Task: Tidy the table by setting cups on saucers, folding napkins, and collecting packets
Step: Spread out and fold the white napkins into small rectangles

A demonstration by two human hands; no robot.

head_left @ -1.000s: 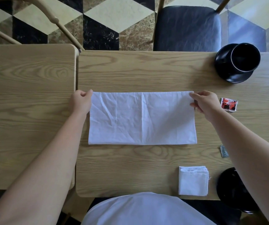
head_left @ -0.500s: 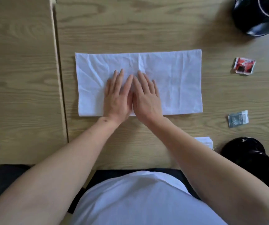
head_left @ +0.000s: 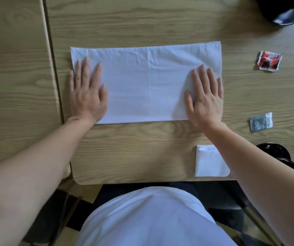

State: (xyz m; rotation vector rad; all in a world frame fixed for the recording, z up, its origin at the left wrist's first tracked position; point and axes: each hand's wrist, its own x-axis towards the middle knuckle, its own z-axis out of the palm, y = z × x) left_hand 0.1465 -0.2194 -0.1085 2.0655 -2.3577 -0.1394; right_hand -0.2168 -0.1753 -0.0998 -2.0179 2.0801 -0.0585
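A white napkin [head_left: 146,82], folded once into a long rectangle, lies flat in the middle of the wooden table [head_left: 142,148]. My left hand [head_left: 87,93] presses palm-down on its left end, fingers spread. My right hand [head_left: 204,96] presses flat on its right end. A smaller folded white napkin [head_left: 208,162] lies at the near right edge, partly under my right forearm. A red packet [head_left: 269,61] and a grey packet [head_left: 260,122] lie to the right. A black cup on its saucer [head_left: 284,11] is cut off at the top right.
Another black dish [head_left: 275,153] sits at the near right edge, partly hidden by my forearm. A second wooden table [head_left: 15,77] butts against the left side, with a narrow seam between them. My torso in a white shirt is close to the near edge.
My hands have slid apart from the napkin's centre to its two ends, smoothing it. The camera has moved closer to the table.
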